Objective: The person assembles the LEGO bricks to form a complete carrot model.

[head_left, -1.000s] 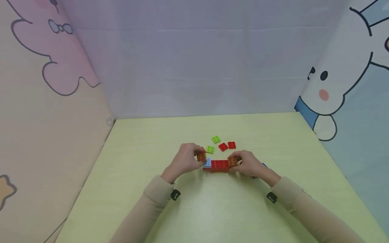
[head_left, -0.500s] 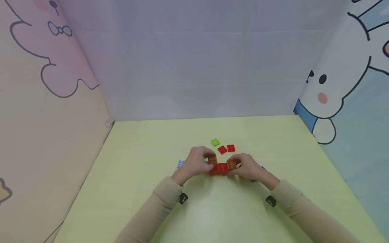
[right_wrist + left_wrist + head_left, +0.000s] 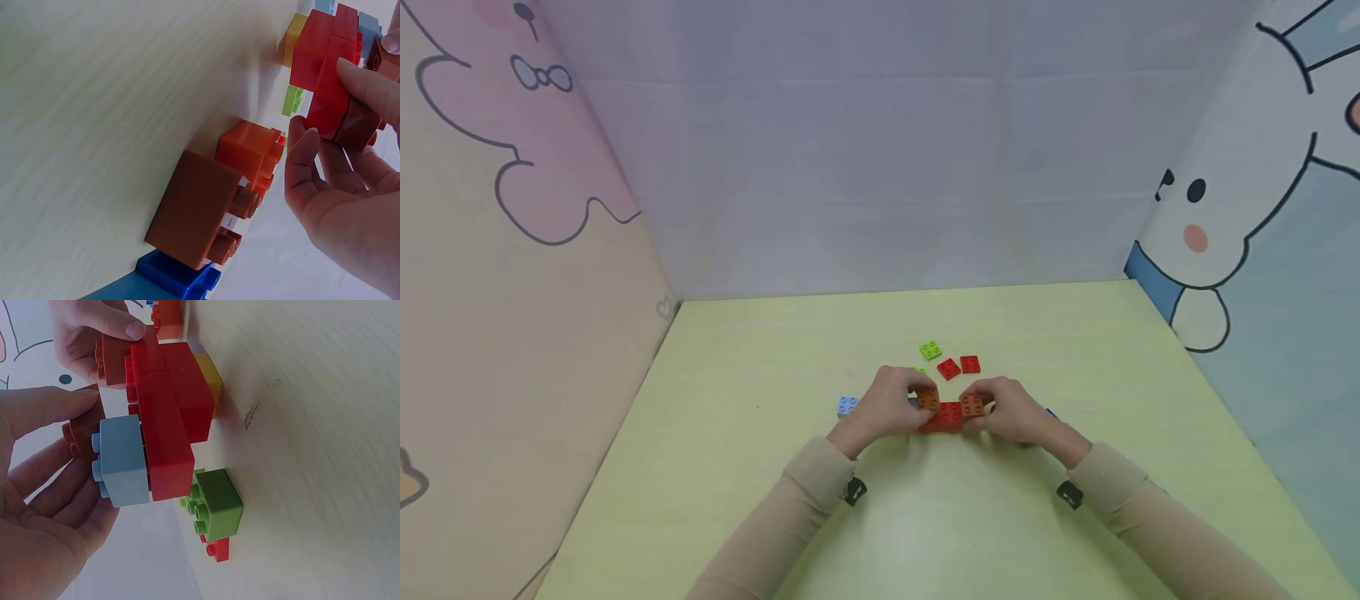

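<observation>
Between thumb and fingers, my left hand pinches a brown toy brick. It sits right beside a light blue brick on top of the red bricks; whether its studs are pressed home I cannot tell. A yellow brick is under the red ones. At the structure's right end my right hand grips the red brick and a second brown brick on top of it. In the head view the left hand hides the structure's left end.
Green bricks and red bricks lie behind the hands. A light blue brick stands left of the left hand. Near the right wrist are a brown brick, an orange brick and a blue brick.
My left hand has moved right with its brown brick, along the red structure toward the other brown brick. A light blue brick on the table's left has come into view. The right hand barely moved.
</observation>
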The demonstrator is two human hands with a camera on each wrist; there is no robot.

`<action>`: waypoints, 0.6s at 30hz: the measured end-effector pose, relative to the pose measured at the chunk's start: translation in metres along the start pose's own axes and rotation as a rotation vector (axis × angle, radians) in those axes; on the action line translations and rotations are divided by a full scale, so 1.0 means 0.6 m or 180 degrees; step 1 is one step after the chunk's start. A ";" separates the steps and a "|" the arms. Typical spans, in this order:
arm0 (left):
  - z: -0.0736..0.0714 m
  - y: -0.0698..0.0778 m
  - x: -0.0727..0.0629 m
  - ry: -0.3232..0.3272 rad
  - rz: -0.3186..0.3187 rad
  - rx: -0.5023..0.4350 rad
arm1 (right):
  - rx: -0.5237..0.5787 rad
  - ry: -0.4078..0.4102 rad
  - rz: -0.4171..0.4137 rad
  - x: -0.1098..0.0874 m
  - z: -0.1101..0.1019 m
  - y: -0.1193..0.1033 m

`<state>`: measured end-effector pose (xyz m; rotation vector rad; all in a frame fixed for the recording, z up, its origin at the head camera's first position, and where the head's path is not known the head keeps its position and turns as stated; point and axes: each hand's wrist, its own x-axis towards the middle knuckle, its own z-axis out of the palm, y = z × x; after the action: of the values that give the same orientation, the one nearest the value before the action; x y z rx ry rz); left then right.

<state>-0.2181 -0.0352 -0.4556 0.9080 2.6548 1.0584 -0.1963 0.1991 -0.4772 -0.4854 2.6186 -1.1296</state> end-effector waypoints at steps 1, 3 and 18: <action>0.000 0.000 0.000 -0.0008 -0.0006 0.0013 | 0.0005 0.0004 0.0002 0.000 -0.001 0.000; 0.001 0.000 0.000 -0.0020 -0.0031 0.0038 | 0.0005 0.0004 -0.0010 0.000 -0.001 -0.001; 0.014 -0.003 0.000 -0.0170 -0.0145 0.0206 | 0.0029 0.0025 0.0093 -0.003 -0.001 -0.004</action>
<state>-0.2161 -0.0316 -0.4628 0.8703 2.6665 0.9300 -0.1943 0.1986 -0.4748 -0.4404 2.6173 -1.1361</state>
